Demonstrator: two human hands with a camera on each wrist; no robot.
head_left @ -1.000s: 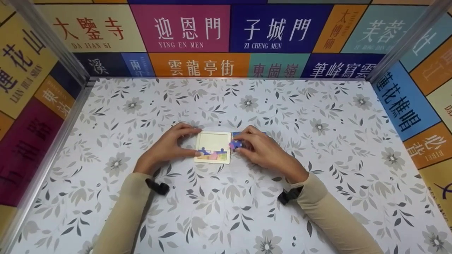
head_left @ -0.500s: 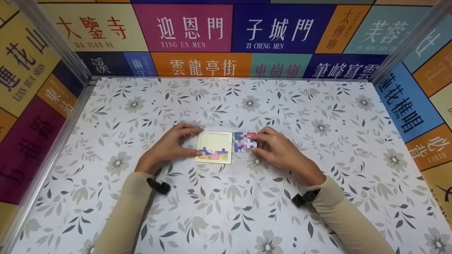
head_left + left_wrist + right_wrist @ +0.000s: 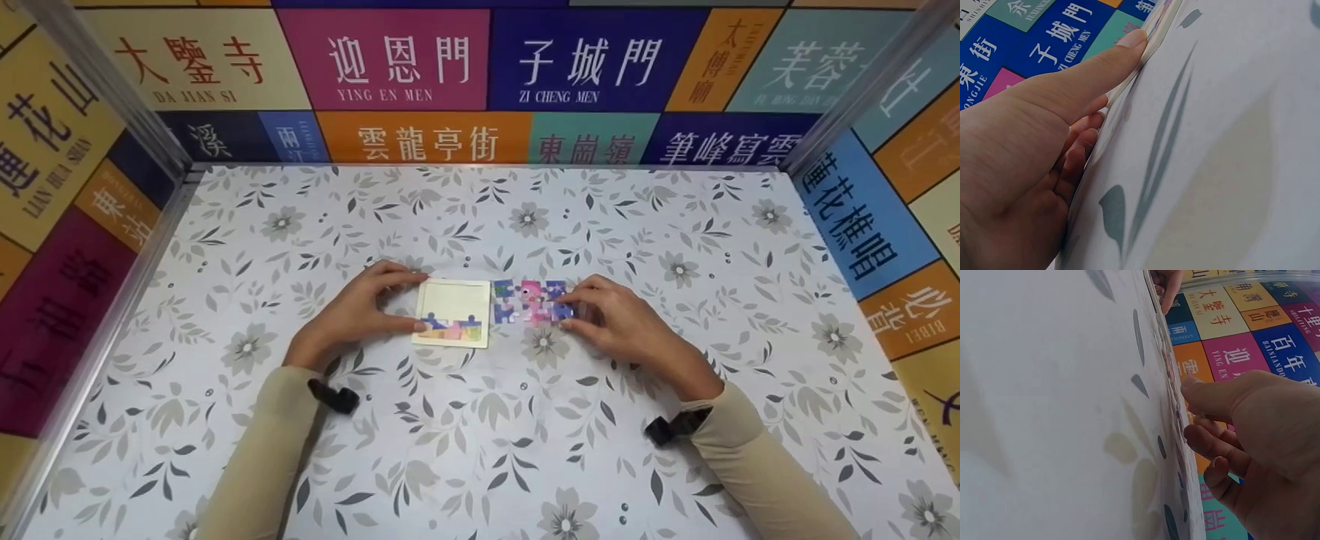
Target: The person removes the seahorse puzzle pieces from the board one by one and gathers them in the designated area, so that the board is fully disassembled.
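A small square puzzle tray (image 3: 486, 307) lies on the table, with fitted pieces (image 3: 454, 330) along its near edge and bare cream board above them. My left hand (image 3: 367, 304) grips the tray's left side, thumb (image 3: 1131, 42) at the near corner and forefinger at the far one. Just right of the tray lie several loose jigsaw pieces (image 3: 531, 291), blue with a pink figure, grouped in two rows. At the right end of the near row my right hand (image 3: 626, 322) pinches a blue jigsaw piece (image 3: 561, 311) between thumb and forefinger; the fingertips partly hide it.
A white cloth with grey leaves and flowers covers the table (image 3: 480, 435). Printed panels (image 3: 412, 60) with large characters stand upright at the back and both sides. A black wrist camera (image 3: 337, 397) sits on the left cuff, another camera (image 3: 675, 427) on the right.
My right hand has moved right, away from the tray's edge to the far end of the loose pieces, uncovering them. The left hand and the tray stay in place.
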